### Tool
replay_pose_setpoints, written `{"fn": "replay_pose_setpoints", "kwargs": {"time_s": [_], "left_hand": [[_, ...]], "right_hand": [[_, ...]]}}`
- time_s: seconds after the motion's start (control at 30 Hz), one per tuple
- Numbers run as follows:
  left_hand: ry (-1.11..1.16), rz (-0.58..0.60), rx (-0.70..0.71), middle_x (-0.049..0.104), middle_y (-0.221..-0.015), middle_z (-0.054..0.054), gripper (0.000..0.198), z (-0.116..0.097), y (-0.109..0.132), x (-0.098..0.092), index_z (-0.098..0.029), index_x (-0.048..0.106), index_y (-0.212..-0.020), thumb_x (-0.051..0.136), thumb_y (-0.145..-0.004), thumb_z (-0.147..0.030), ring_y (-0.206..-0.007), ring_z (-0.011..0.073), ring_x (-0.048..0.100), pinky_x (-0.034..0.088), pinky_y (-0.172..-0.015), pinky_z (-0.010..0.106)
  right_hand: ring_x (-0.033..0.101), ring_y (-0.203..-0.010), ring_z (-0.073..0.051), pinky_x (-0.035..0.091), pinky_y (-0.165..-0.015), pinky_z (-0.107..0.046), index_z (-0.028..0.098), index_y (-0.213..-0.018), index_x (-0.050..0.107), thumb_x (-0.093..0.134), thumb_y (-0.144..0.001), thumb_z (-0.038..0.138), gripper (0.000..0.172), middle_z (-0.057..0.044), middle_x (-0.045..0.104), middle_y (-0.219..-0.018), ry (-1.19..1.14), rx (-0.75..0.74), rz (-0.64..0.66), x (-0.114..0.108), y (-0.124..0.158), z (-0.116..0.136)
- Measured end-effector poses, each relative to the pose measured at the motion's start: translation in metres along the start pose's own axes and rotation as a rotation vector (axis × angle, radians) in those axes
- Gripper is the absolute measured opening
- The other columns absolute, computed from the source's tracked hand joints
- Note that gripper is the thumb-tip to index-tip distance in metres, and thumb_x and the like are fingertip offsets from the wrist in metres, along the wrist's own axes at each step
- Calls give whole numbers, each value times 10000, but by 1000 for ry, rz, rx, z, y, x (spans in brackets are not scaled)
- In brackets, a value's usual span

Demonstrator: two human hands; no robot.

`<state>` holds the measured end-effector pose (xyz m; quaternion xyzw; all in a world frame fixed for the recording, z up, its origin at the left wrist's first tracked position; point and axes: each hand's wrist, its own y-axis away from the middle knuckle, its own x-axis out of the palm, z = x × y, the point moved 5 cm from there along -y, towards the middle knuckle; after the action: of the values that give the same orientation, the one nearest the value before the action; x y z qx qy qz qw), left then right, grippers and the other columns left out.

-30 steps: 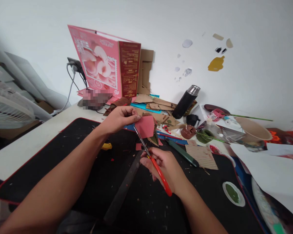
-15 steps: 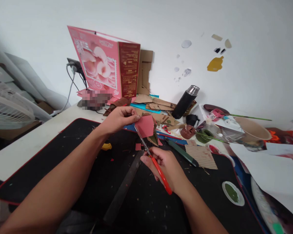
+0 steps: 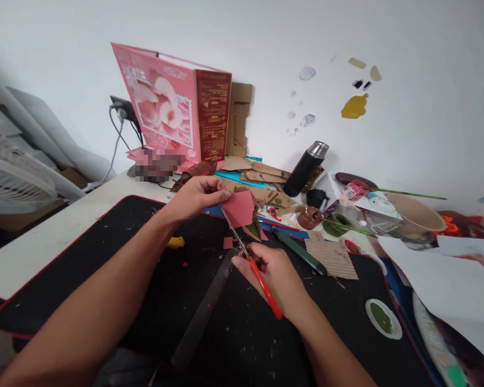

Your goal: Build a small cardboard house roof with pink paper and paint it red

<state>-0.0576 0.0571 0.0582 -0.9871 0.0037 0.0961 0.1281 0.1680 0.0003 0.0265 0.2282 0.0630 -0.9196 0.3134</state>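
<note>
Between thumb and fingers, my left hand [image 3: 204, 192] pinches the upper left corner of a pink piece of paper [image 3: 240, 209]. Red-handled scissors [image 3: 261, 279] are in my right hand [image 3: 276, 269], their blades pointing up and left along the paper's lower left edge. Whether the blades bite into the paper, I cannot tell. Small pink scraps [image 3: 228, 243] lie on the black mat [image 3: 145, 312] just below. Beneath the scissors a dark flat strip [image 3: 205, 309] rests on the mat.
A green-handled tool [image 3: 302, 253] and corrugated cardboard [image 3: 332, 259] lie to the right. A dish of green paint [image 3: 383, 319] sits near the mat's right edge. Behind stand a black thermos [image 3: 306, 169], cardboard scraps [image 3: 266, 174] and a pink box [image 3: 169, 107]. A yellow object [image 3: 176, 243] lies left.
Hardly anything differs. The scissors' handle has shifted very slightly up and left, while both hands keep hold of the paper and scissors.
</note>
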Motion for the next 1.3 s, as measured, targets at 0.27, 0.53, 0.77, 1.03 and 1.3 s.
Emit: {"fn": "replay_pose_setpoints", "kwargs": {"time_s": [0.27,0.53,0.77,1.03,1.3], "left_hand": [[-5,8,9,538,-664,-31,326,1,0,0,-180,653,-705,821,-799,-443,-624,113,454,354,-595,256],[-13,12,9,500,-657,-38,387,1,-1,0,-182,613,-677,837,-783,-480,-625,113,440,354,-601,256],[-48,14,27,527,-668,-28,394,0,-1,-1,-180,622,-682,831,-793,-496,-635,116,456,371,-606,256],[-29,-77,-21,575,-679,-21,428,9,-4,-11,-182,638,-701,849,-742,-552,-646,126,496,394,-625,258],[23,-161,-49,481,-624,-53,424,8,-4,-14,-194,582,-689,829,-740,-534,-578,105,389,300,-576,258]], "right_hand": [[398,-601,-116,335,-546,-226,178,-845,699,753,-940,507,346,47,523,-643,7,-14,-8,1,0,-3],[357,-575,-107,300,-520,-224,179,-796,677,732,-950,486,348,62,471,-607,65,-58,-53,3,-2,-5],[359,-550,-107,298,-525,-238,193,-725,615,690,-964,451,360,58,472,-587,111,-87,-68,6,-2,-4],[379,-547,-118,307,-540,-248,208,-744,615,687,-980,447,344,59,437,-585,117,-70,34,11,-4,-7],[461,-577,-113,328,-564,-238,199,-909,737,766,-961,535,340,52,583,-660,172,-71,154,18,-1,3]]}}
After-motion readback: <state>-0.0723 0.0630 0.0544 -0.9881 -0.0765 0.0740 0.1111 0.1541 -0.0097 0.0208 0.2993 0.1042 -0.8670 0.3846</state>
